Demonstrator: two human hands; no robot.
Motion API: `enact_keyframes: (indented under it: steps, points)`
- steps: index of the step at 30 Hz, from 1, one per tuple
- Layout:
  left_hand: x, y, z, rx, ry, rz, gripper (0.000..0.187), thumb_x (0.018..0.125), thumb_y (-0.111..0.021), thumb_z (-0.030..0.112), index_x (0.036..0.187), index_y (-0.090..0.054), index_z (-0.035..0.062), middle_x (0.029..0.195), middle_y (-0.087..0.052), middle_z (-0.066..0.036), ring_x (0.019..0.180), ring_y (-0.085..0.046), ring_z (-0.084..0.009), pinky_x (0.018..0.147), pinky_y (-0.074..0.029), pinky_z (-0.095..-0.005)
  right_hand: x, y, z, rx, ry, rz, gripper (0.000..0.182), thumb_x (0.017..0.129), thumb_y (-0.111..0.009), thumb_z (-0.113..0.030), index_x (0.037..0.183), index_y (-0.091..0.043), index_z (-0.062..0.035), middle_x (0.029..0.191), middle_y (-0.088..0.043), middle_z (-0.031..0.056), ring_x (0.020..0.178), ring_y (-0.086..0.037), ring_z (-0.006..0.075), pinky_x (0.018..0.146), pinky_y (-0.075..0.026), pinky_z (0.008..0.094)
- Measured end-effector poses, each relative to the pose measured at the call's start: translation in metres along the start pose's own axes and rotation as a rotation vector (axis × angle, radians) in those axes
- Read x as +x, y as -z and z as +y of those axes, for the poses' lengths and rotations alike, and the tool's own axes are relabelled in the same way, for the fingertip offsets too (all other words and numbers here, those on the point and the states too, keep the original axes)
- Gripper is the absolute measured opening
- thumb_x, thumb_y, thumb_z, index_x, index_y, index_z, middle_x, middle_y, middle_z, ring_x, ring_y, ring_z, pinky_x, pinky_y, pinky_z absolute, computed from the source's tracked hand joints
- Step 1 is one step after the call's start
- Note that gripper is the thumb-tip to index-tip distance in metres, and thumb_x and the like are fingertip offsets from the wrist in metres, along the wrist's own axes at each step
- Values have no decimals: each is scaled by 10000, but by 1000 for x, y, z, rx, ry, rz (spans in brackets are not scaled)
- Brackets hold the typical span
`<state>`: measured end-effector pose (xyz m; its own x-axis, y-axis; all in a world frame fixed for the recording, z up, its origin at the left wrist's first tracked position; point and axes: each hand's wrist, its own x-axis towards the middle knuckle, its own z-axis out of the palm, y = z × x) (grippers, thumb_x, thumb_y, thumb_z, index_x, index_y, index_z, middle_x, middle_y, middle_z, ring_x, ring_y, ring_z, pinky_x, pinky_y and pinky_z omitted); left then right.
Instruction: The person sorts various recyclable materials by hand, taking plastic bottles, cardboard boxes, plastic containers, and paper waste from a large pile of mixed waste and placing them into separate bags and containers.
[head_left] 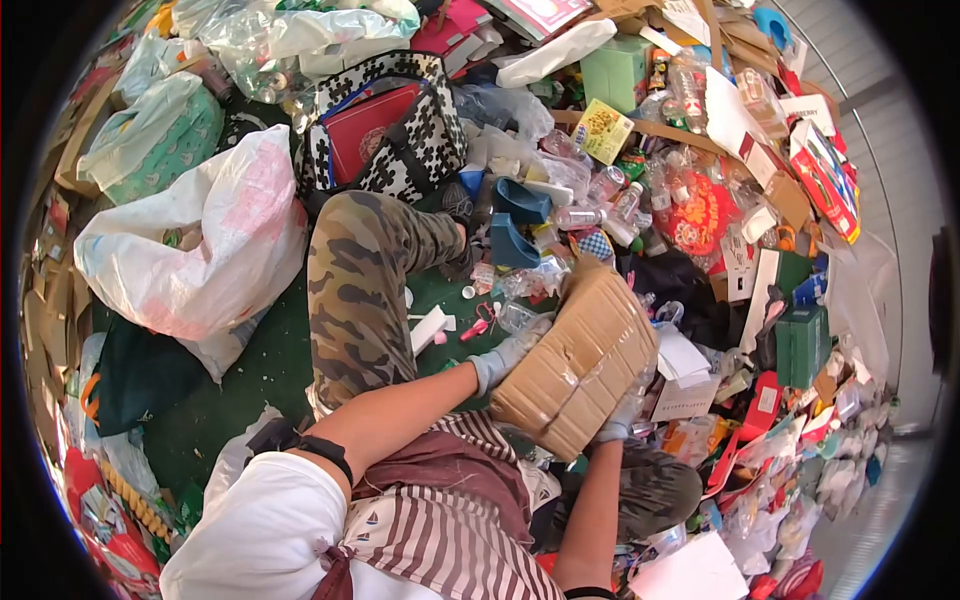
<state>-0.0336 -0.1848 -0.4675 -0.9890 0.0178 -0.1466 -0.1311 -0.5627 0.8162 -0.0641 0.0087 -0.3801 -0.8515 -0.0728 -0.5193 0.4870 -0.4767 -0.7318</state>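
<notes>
Far to the left of the taped cardboard box [580, 360], and farther off than it, a green patterned bundle [165, 145] is wrapped in a translucent plastic bag [118, 152]. Nearer, on the same side of the box, a white plastic sack [240, 235] with pink stains is stood with its mouth gaping; small items are shown dimly inside. Beyond the sack, also to the box's far left, a clear plastic bag [350, 35] is seen among transparent bottles. Beyond the box and to its left, a black-and-white patterned tote bag [432, 145] is held wide at the top, and a red folder [375, 130] is contained in it.

The box's left edge is grasped by the gloved left hand [512, 357]. Just beyond the box, two blue plastic holders [518, 202] are set close together. The box itself is held tilted above the lap, between the two hands; clear tape is stretched across its creased face, and its contents cannot be seen. Its near right edge is gripped by the gloved right hand [618, 415], whose fingers are partly hidden.

Well beyond the box, a pale green box [613, 78] is surrounded by bottles and packaging. Right of the cardboard box, a white carton [684, 398] is topped by loose white paper [682, 355], and farther right a dark green case [802, 347] is stood amid mixed refuse.
</notes>
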Motion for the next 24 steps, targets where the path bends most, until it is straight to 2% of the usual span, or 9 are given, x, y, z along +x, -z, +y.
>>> enact_keyframes:
  steps: [5, 8, 10, 12, 14, 17, 20, 22, 24]
  points:
    - [-8, -3, 26, 88, 87, 97, 739, 822, -492, 554, 1316, -316, 33, 1223, -446, -160, 1123, -446, -229, 951, -359, -328, 46, 68, 46, -245, 45, 11, 443, 931, -359, -423, 1163, -507, -76, 1073, -591, 73, 913, -594, 213, 772, -507, 328]
    - [-20, -9, 58, 98, 107, 111, 780, 786, -601, 468, 1348, -265, 43, 1287, -391, -188, 1172, -410, -263, 972, -342, -338, 40, 55, 50, -191, 58, 54, 385, 934, -396, -371, 1142, -523, -73, 1054, -599, 67, 870, -601, 196, 733, -512, 317]
    - [-35, -15, 65, 500, 38, 102, 871, 729, -699, 369, 1372, -209, 46, 1326, -352, -192, 1204, -381, -288, 990, -325, -342, 34, 56, 53, -271, 175, 74, 382, 935, -416, -339, 1140, -529, -38, 1030, -610, 71, 878, -590, 178, 763, -492, 309]
    - [-41, -5, 49, 568, 55, 39, 955, 670, -759, 271, 1388, -168, 56, 1348, -335, -171, 1223, -365, -285, 1000, -314, -326, 21, 50, 58, -927, 439, 183, 430, 942, -391, -348, 1144, -523, 8, 1029, -616, 95, 890, -579, 178, 800, -462, 311]
    - [-40, 8, 18, 357, 274, 176, 934, 660, -764, 201, 1386, -191, 68, 1318, -395, -152, 1177, -427, -254, 968, -348, -299, 15, 45, 55, -890, 338, 164, 474, 935, -398, -369, 1144, -517, 39, 1041, -615, 127, 916, -574, 187, 826, -436, 307]
    - [-42, 9, 15, 401, 397, 244, 692, 658, -754, 157, 1256, -418, 66, 1101, -583, -112, 990, -559, -201, 858, -430, -286, 3, 32, 44, -1497, 356, 235, 469, 904, -457, -398, 1037, -559, 40, 946, -632, 124, 857, -576, 196, 775, -441, 302]
    - [-45, 8, 6, 555, 327, 227, 502, 670, -733, 182, 1120, -542, 69, 987, -640, -114, 910, -604, -231, 806, -460, -313, 21, 43, 35, -1067, 487, 211, 434, 888, -492, -405, 967, -569, 15, 858, -611, 101, 752, -560, 164, 649, -454, 285]
    - [-54, -3, 19, 765, 276, 262, 496, 695, -704, 237, 1133, -532, 80, 1017, -625, -145, 950, -592, -280, 819, -456, -340, -32, -16, -11, -882, 365, 246, 346, 876, -536, -344, 981, -576, -16, 853, -585, 46, 690, -550, 130, 566, -445, 223]
    - [-55, -5, 24, 833, 318, 239, 552, 704, -691, 280, 1184, -492, 93, 1054, -606, -166, 990, -572, -312, 841, -446, -365, -56, -19, -31, -191, -261, -160, 340, 836, -580, -270, 1054, -530, -13, 880, -573, 62, 687, -537, 127, 526, -428, 192]
